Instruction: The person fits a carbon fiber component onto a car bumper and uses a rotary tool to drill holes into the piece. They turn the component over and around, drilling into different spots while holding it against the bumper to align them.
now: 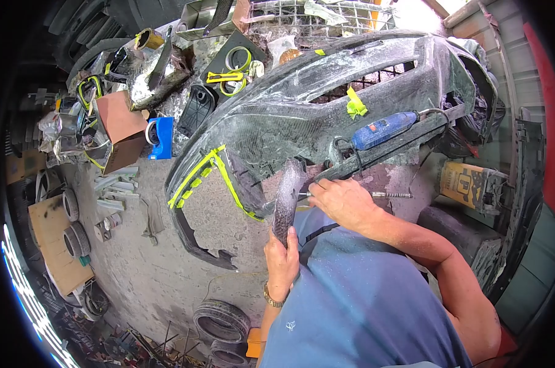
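Brown cardboard (116, 116) stands open at the left, with a blue tape dispenser (162, 140) just beside it. Next comes a large dark moulded panel (277, 129), streaked with pale dust, its notched left side edged in yellow-green tape (228, 181). In front of this panel, between the two hands, a curved dark piece (287, 199) stands nearly upright. The left hand (281, 260) pinches its lower end, thumb on the near face; the other fingers are mostly hidden behind. The piece looks light and stiff, perhaps brittle along its thin edges, and its powdery coat could make it slippery; the broad lower end seems the sound place to hold, well away from the tool. To the right, the right hand (345, 201) has its fingers curled together around a slim metal handpiece (391, 195), whose tip points at the piece; contact I cannot confirm. Beyond, a blue rotary tool (385, 130) lies along a dark bar (406, 140).
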A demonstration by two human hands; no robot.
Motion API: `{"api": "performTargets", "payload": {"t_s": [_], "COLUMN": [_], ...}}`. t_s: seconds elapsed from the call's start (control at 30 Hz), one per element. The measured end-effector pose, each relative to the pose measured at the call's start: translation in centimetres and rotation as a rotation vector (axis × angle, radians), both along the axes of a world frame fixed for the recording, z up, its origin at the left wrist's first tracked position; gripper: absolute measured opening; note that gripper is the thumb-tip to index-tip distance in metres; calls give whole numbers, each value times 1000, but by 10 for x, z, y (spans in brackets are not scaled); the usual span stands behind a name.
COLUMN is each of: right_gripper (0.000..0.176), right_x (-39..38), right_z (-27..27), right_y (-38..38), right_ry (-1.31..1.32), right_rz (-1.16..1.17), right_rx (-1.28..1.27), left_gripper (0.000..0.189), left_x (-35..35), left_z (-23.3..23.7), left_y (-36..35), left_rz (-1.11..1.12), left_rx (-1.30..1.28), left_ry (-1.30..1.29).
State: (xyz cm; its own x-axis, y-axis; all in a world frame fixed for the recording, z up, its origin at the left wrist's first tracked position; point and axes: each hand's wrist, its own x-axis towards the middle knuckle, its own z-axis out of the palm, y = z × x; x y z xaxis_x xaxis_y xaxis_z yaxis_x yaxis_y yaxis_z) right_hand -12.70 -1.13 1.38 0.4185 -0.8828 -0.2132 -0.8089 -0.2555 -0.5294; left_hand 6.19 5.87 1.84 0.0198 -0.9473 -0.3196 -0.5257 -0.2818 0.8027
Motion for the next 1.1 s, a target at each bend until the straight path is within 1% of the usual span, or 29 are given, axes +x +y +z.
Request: {"api": "performTargets", "payload": {"t_s": [0.07, 0.13, 0.2, 0.3, 0.33, 0.4, 0.43, 0.5, 0.57, 0.7, 0.77, 0.9, 0.97, 1.1], "right_gripper": [25, 25, 24, 24, 24, 24, 24, 23, 21, 21, 22, 23, 24, 24], "right_x": [-1, -1, -2, 0, 1, 1, 1, 2, 2, 0, 1, 3, 2, 1], "right_z": [2, 2, 1, 1, 0, -1, -1, 2, 9, 7, 3, 1, 0, 1], "right_y": [1, 1, -1, -5, -4, -1, 1, 1, 0, -6, -6, -3, 0, 2], "right_ry": [-19, -38, -57, -2, -3, -2, 12, 23, 20, 46, 15, 7, -15, -41], "right_rz": [6, 12, 14, -9, -10, -14, -3, 13, 41, 45, 13, -1, -11, 3], "right_rx": [86, 89, 91, 77, 27, -22, -14, -5, 93, 96, -43, -60, 21, 86], "left_gripper": [30, 30, 30, 31, 31, 31, 31, 32, 32, 31, 30, 28, 27, 28], "left_x": [1, 1, 2, 3, 3, 1, 2, 4, 4, 4, 3, 3, 2, 3], "left_z": [0, -1, -5, 0, 0, -2, -2, -1, -2, -4, -3, 1, 5, 1], "left_y": [1, 1, 1, -1, 0, -1, -1, 0, 0, 0, -1, -2, -4, -4], "left_rz": [2, -2, 11, -38, -40, -23, -21, -33, -27, -28, -25, -22, -18, -15], "left_rx": [22, 43, -20, 24, 26, -46, -47, 56, 31, -25, -17, 47, 41, 3], "left_ry": [-2, -4, 42, -27, -28, 11, 11, -46, -33, -8, -10, -46, -47, -4]}}
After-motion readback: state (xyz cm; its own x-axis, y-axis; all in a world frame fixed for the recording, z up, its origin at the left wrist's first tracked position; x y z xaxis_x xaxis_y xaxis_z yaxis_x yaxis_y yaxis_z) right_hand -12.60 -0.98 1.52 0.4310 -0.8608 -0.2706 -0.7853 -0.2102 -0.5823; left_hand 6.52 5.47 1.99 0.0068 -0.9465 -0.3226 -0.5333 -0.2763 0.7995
